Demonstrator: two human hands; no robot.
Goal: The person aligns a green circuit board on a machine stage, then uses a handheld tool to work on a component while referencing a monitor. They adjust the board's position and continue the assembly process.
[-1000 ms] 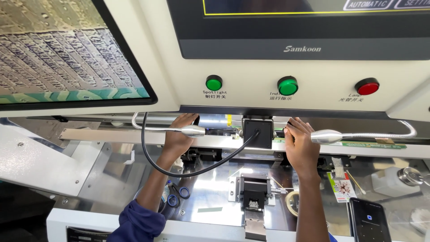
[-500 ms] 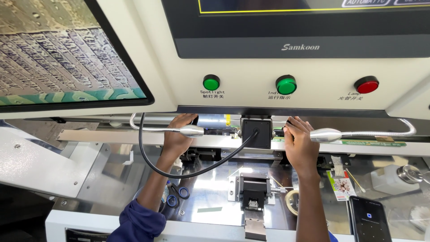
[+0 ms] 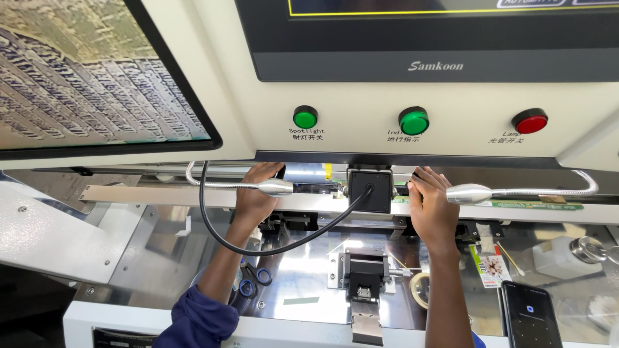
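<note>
Both my arms reach up under the cream machine panel [image 3: 361,138] to a metal rail [image 3: 161,195]. My left hand [image 3: 253,201] lies on the rail behind a gooseneck lamp head [image 3: 276,187], and the panel edge hides its fingertips. My right hand [image 3: 431,209] is just right of a black camera block [image 3: 369,190]. Its fingers curl over the left end of a long green circuit strip [image 3: 538,205] lying along the rail. A second lamp head [image 3: 469,193] points at that hand.
A black cable [image 3: 213,225] loops from the camera block past my left arm. Below sit a small black fixture [image 3: 365,276], blue-handled scissors [image 3: 253,282], a tape roll [image 3: 419,289] and a phone [image 3: 532,316]. A monitor [image 3: 90,77] hangs at upper left.
Both hands stay at the same places on the rail. Only the view has shifted slightly.
</note>
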